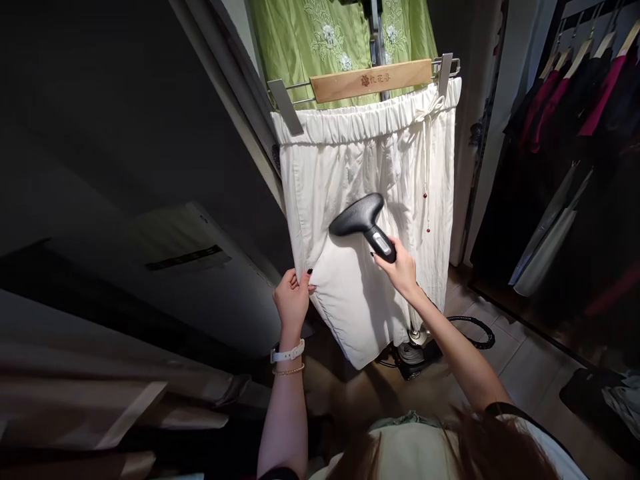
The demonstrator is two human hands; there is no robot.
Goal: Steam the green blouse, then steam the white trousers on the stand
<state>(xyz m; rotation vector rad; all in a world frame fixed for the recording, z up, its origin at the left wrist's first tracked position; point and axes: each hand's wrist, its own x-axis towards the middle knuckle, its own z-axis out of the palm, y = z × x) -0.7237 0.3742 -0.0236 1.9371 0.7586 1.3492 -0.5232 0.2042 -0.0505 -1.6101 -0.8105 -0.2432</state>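
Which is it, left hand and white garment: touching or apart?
Touching. The head view shows the left hand pinching the side edge of the white garment.

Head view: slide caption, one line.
Left hand pinches the side of a white garment on a clip hanger; right hand holds a black steamer head at its front.

This looks like a clothing shop: dark and magenta cloth garments [553, 110] hang in a close row beyond the right edge of the greyish tiled floor [527, 363]. A light-wood clip hanger [345, 85] printed with dark characters holds a white elastic-waisted garment [327, 183], with a black T-shaped plastic steamer head [361, 217] at its front.
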